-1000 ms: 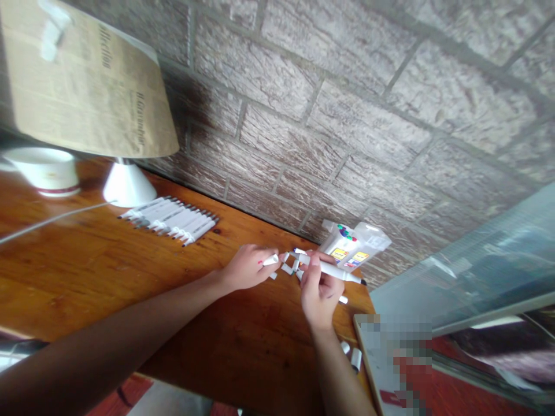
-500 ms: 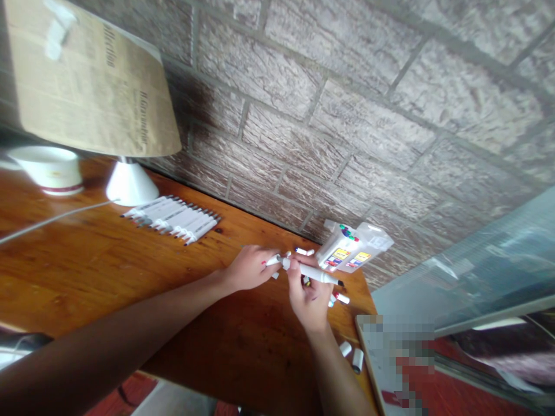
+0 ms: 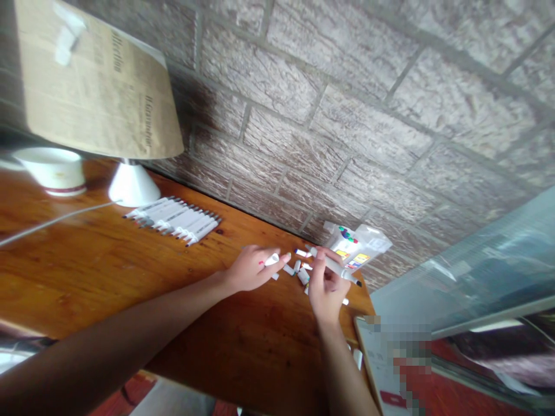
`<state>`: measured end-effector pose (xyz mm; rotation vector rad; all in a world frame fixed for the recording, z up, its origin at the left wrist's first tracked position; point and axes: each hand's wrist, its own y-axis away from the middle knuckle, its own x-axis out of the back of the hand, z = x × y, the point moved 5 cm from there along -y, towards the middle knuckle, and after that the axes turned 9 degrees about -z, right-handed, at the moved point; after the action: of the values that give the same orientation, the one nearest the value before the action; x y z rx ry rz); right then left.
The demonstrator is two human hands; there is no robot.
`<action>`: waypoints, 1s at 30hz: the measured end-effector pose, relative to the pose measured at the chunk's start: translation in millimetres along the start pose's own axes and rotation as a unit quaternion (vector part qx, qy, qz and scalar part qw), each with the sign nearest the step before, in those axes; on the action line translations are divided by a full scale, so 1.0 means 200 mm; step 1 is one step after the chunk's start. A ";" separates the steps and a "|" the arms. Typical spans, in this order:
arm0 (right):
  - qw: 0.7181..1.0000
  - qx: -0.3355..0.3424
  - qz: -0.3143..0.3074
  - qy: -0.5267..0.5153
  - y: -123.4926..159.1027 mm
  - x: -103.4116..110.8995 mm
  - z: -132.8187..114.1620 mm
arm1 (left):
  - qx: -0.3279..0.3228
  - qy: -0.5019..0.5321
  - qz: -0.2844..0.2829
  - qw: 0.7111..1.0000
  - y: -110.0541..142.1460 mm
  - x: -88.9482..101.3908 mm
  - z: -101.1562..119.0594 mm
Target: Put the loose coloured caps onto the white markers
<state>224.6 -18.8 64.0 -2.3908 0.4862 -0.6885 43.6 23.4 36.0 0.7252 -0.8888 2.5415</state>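
Observation:
My left hand [image 3: 247, 268] is closed on a white marker cap [image 3: 272, 260], held between thumb and fingers above the table. To its right, my right hand [image 3: 325, 292] grips a white marker [image 3: 333, 267] whose dark tip points to the lower right; its other end shows a greyish nib without a cap. Several loose white caps [image 3: 302, 276] lie on the wood between and beneath the hands. Just behind my right hand stands a clear plastic case [image 3: 362, 245] with colourful labels and several coloured pen ends at its top.
A row of several markers [image 3: 177, 218] lies at the left, near the white base [image 3: 133, 185] of a lamp with a newsprint shade [image 3: 102, 86]. A paper cup [image 3: 58, 172] stands farther left. A brick wall [image 3: 295, 127] rises along the back of the wooden table [image 3: 243, 335].
My right hand has moved right with the marker, away from my left hand. The cap has come off the marker's end and stays in my left hand.

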 end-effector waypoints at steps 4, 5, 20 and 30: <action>0.998 0.010 -0.055 -0.014 0.04 -0.07 -0.02 | -0.031 0.008 -0.011 0.999 0.01 0.01 0.04; 0.998 0.005 -0.055 -0.016 0.04 -0.07 -0.02 | -0.031 0.010 -0.013 0.999 0.01 0.01 0.04; 0.997 -0.017 -0.060 -0.053 0.01 -0.06 0.00 | -0.056 -0.046 0.003 0.997 0.00 -0.02 0.02; 0.989 -0.035 0.031 -0.138 0.00 -0.02 -0.08 | -0.060 -0.052 -0.046 0.996 0.01 -0.06 0.02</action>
<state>212.2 -23.9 72.4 -2.4751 0.4705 -0.3099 53.8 17.8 31.4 0.8466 -1.0075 2.3658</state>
